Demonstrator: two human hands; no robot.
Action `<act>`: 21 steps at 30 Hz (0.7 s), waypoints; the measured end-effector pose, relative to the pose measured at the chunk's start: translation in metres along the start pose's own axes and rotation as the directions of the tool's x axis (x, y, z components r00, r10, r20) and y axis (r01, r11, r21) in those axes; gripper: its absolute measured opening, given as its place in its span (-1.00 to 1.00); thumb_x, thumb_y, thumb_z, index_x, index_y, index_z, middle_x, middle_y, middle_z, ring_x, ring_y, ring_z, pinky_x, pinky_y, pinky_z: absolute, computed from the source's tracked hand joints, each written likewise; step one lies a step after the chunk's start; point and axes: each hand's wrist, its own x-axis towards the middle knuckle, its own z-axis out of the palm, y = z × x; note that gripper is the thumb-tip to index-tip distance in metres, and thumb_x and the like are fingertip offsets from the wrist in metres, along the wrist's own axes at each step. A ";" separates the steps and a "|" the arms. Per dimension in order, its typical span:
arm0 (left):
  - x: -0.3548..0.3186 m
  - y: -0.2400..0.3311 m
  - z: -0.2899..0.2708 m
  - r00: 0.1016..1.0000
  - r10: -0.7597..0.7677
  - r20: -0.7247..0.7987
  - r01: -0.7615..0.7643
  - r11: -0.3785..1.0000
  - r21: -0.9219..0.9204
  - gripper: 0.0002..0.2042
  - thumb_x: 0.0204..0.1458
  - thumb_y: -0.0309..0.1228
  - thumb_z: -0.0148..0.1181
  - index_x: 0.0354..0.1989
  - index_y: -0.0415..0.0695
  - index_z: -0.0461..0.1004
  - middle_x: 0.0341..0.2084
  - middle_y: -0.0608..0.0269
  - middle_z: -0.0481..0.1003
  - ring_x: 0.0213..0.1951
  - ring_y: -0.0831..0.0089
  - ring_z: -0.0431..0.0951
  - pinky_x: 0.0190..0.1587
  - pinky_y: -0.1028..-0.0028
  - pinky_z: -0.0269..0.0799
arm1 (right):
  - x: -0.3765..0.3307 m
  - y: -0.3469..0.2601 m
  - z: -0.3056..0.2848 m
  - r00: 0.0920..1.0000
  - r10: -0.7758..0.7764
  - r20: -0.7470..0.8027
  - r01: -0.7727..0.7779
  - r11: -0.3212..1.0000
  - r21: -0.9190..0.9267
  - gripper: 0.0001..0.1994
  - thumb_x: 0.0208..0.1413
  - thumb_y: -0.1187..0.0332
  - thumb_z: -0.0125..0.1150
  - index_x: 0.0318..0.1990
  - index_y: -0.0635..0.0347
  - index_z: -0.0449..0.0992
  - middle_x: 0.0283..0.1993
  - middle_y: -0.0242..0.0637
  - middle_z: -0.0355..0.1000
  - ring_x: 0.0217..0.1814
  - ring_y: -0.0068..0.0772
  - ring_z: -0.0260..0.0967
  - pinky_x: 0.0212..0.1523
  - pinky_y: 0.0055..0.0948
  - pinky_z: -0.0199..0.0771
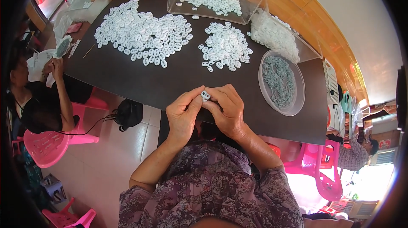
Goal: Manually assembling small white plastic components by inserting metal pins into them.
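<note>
Above the near edge of the dark table [123, 72], a small white plastic piece [205, 96] with dark round holes is pinched between my two hands. My left hand [182, 117] grips it from the left with thumb and forefinger. From the right, the fingertips of my right hand [228, 106] close on the same piece. Beyond my hands lies a pile of small white pieces [227, 47]. A larger heap of white oval two-hole pieces [140, 36] spreads over the table's far left. To the right, a round clear tub [302, 87] holds many small grey-green parts [278, 79].
A clear plastic box [204, 14] with white pieces lies along the back, and another clear container [312, 49] with whitish pieces is at the far right. At left, a person [40, 87] sits beside a pink chair [46, 145]. Another pink chair [331, 177] stands right.
</note>
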 end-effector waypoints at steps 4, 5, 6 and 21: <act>0.002 -0.002 -0.004 0.974 0.206 0.091 -0.217 0.967 0.137 -0.77 0.08 -0.56 0.11 -0.08 -0.28 0.49 -0.41 0.35 0.43 -0.40 0.69 0.35 -0.38 0.71 0.25 | -0.001 -0.004 -0.001 0.998 0.067 0.014 -0.068 0.995 0.079 -0.66 -0.25 0.60 0.30 -0.20 0.28 0.50 -0.35 -0.21 0.43 -0.40 -0.23 0.32 -0.40 -0.38 0.36; 0.001 -0.002 -0.003 0.970 0.232 0.076 -0.240 0.964 0.115 -0.77 0.07 -0.55 0.13 -0.09 -0.28 0.49 -0.42 0.35 0.42 -0.39 0.68 0.35 -0.37 0.70 0.26 | -0.002 -0.005 -0.001 0.995 0.102 0.020 -0.104 0.987 0.119 -0.66 -0.25 0.60 0.30 -0.19 0.29 0.50 -0.35 -0.21 0.43 -0.40 -0.24 0.32 -0.40 -0.39 0.36; 0.000 -0.003 -0.003 0.970 0.231 0.076 -0.238 0.964 0.115 -0.77 0.07 -0.55 0.13 -0.09 -0.28 0.49 -0.42 0.35 0.42 -0.39 0.68 0.35 -0.37 0.70 0.26 | -0.002 -0.006 -0.001 0.994 0.104 0.020 -0.106 0.987 0.119 -0.66 -0.25 0.60 0.30 -0.19 0.29 0.50 -0.35 -0.21 0.43 -0.40 -0.24 0.32 -0.40 -0.39 0.36; -0.008 -0.014 -0.002 0.949 0.315 -0.021 -0.302 0.926 0.228 -0.81 0.06 -0.52 0.15 -0.16 -0.31 0.50 -0.43 0.33 0.43 -0.39 0.65 0.38 -0.32 0.68 0.30 | -0.006 -0.009 0.004 0.997 0.071 -0.019 -0.067 0.984 0.162 -0.69 -0.22 0.62 0.27 -0.21 0.32 0.49 -0.38 -0.19 0.45 -0.43 -0.26 0.30 -0.43 -0.41 0.34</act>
